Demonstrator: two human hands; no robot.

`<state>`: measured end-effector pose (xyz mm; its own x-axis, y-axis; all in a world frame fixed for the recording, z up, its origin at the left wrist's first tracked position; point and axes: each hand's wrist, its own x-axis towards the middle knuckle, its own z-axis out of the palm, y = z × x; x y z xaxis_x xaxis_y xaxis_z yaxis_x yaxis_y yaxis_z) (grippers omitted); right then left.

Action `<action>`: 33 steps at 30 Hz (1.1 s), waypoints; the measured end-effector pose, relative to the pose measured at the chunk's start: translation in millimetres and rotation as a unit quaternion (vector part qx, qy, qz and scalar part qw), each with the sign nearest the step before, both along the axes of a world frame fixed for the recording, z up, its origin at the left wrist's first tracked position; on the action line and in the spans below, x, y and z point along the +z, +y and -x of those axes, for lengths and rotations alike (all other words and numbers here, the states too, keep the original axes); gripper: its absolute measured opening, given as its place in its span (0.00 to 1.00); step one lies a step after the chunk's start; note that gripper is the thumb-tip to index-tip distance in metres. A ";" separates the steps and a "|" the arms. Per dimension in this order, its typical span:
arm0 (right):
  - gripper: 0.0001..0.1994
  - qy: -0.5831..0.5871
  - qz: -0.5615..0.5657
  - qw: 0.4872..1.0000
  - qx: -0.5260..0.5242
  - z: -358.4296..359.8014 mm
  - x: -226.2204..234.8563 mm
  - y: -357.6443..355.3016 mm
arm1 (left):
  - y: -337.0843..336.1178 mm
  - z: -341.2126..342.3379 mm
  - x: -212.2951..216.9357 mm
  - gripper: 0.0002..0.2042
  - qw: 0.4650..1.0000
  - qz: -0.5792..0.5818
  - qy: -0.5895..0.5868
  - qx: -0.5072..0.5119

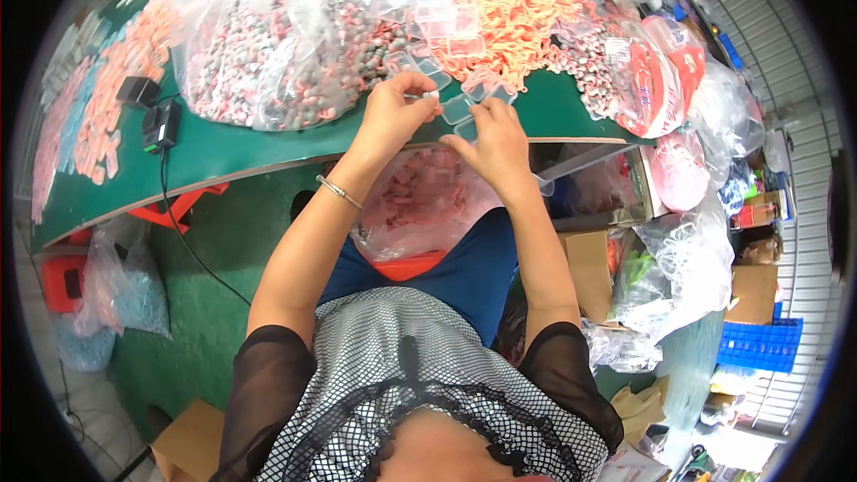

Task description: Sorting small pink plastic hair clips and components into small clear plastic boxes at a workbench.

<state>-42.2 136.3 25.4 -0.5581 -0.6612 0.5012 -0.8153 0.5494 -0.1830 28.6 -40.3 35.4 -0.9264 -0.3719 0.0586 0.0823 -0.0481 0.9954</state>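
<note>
My left hand (399,113), with a bracelet at the wrist, is raised over the table's front edge. Its thumb and finger are pinched together, a small whitish bit showing at the tips, too small to name. Beside it my right hand (496,145) curls its thumb and fingers about a small clear plastic box (457,109) at the edge. More clear boxes (435,73) lie just beyond. Behind them are a heap of orange cord loops (513,0) and a big clear bag (259,54) of pink and grey small pieces.
The green table (295,145) curves across in front of me. Orange strips (103,125) and black adapters (161,125) with a cable lie at left. An open bag of pink pieces (420,192) sits below the edge. Cartons (586,277) and plastic bags stand at right.
</note>
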 end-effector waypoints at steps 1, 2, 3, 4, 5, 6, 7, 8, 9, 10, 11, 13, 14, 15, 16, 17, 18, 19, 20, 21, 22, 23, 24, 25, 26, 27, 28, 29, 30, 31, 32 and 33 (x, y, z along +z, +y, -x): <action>0.26 -0.006 0.005 1.000 -0.006 0.3 -0.6 -0.9 | 4.1 3.6 -4.7 0.08 1.000 0.005 0.010 0.006; 0.27 -0.012 0.009 1.000 -0.011 0.3 0.1 -2.0 | 8.2 5.8 -8.5 0.08 1.000 0.005 0.011 0.003; 0.21 -0.013 0.030 0.999 -0.011 -1.1 2.5 -1.1 | 12.5 5.3 -11.9 0.08 0.998 0.054 0.024 0.027; 0.21 -0.012 0.030 0.999 -0.011 5.5 4.6 1.8 | 15.4 3.5 -13.0 0.08 0.992 0.104 0.037 0.053; 0.17 0.017 0.066 0.997 -0.024 18.8 8.6 9.7 | 17.4 1.8 -14.0 0.09 0.992 0.106 0.037 0.052; 0.12 0.046 0.101 0.993 -0.034 35.5 13.1 18.3 | 18.1 0.3 -14.2 0.09 0.992 0.105 0.038 0.052; 0.09 0.055 0.118 0.989 -0.072 63.8 12.7 36.1 | 20.7 -0.8 -13.4 0.09 0.987 0.142 0.046 0.052; 0.06 0.064 0.134 0.983 -0.109 97.4 9.4 58.0 | 23.6 -1.4 -12.1 0.09 0.981 0.179 0.055 0.051; 0.06 0.062 0.090 0.977 -0.181 123.7 10.0 76.4 | 26.6 -3.7 -7.2 0.09 0.981 0.179 0.056 0.050; 0.06 0.059 0.046 0.965 -0.252 145.0 11.2 93.0 | 29.8 -6.9 0.6 0.08 0.979 0.197 0.024 0.042; 0.06 0.068 -0.006 0.956 -0.284 161.7 9.1 102.9 | 31.1 -10.3 5.5 0.07 0.976 0.216 -0.009 0.039; 0.08 0.049 -0.132 0.926 -0.350 179.6 10.2 104.8 | 33.4 -12.7 4.1 0.06 0.975 0.216 0.002 0.041; 0.08 0.049 -0.132 0.928 -0.344 184.2 12.4 100.4 | 33.7 -13.9 3.4 0.06 0.975 0.218 0.012 0.040; 0.09 0.042 -0.209 0.907 -0.363 188.7 14.6 96.2 | 34.2 -13.7 1.9 0.06 0.975 0.220 0.012 0.040; 0.09 0.035 -0.285 0.879 -0.381 189.9 16.4 91.6 | 34.4 -13.6 0.9 0.06 0.974 0.221 0.008 0.044; 0.10 0.030 -0.323 0.861 -0.391 190.0 18.9 87.3 | 34.8 -13.0 0.1 0.06 0.971 0.236 0.016 0.044; 0.10 0.028 -0.324 0.863 -0.386 191.2 20.6 85.5 | 35.4 -12.1 -0.7 0.06 0.966 0.252 0.024 0.044; 0.10 0.051 -0.334 0.863 -0.375 192.4 22.1 84.8 | 35.9 -11.4 -0.5 0.06 0.962 0.266 0.024 0.050; 0.10 0.074 -0.344 0.863 -0.363 193.6 21.9 84.2 | 36.5 -10.9 -0.8 0.06 0.962 0.268 0.019 0.053; 0.10 0.087 -0.369 0.856 -0.352 195.3 20.1 82.3 | 37.3 -10.6 -1.6 0.06 0.960 0.273 0.029 0.056; 0.10 0.086 -0.369 0.857 -0.348 196.0 19.2 81.2 | 38.6 -9.3 -2.1 0.06 0.958 0.279 0.042 0.059; 0.10 0.108 -0.383 0.855 -0.333 195.2 18.2 81.1 | 40.4 -8.6 -5.2 0.07 0.955 0.286 0.044 0.068; 0.10 0.129 -0.397 0.851 -0.319 194.4 17.3 82.7 | 41.4 -7.3 -7.9 0.07 0.955 0.286 0.042 0.070; 0.10 0.172 -0.364 0.865 -0.301 194.1 17.0 88.8 | 42.5 -6.1 -9.3 0.07 0.949 0.303 0.042 0.072; 0.10 0.174 -0.364 0.865 -0.299 192.7 14.5 93.1 | 44.2 -5.3 -9.3 0.07 0.944 0.319 0.043 0.074; 0.09 0.203 -0.304 0.889 -0.276 190.5 12.0 97.3 | 47.2 -5.9 -8.3 0.07 0.942 0.321 0.048 0.081; 0.08 0.228 -0.243 0.908 -0.253 186.4 10.0 101.6 | 50.1 -5.5 -8.2 0.07 0.943 0.320 0.048 0.081; 0.08 0.228 -0.242 0.910 -0.249 173.1 12.0 96.2 | 51.0 -6.7 -8.3 0.06 0.941 0.325 0.038 0.082; 0.06 0.194 -0.158 0.947 -0.200 156.7 12.6 89.6 | 51.7 -7.1 -8.5 0.06 0.940 0.330 0.029 0.083; 0.04 0.157 -0.072 0.973 -0.151 137.7 14.8 83.5 | 53.5 -6.4 -9.6 0.06 0.940 0.330 0.028 0.085; 0.04 0.107 -0.014 0.991 -0.081 123.5 12.7 79.1 | 55.3 -4.6 -13.5 0.06 0.928 0.356 0.049 0.096; 0.04 0.055 0.045 0.997 -0.011 107.7 10.7 73.3 | 56.6 -3.2 -16.3 0.05 0.915 0.381 0.070 0.108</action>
<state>-150.0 209.5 36.2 -0.5097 -0.5999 0.6167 -0.8215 0.5523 -0.1417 31.8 16.3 19.2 -0.8002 -0.3464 0.4896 0.1372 0.6889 0.7117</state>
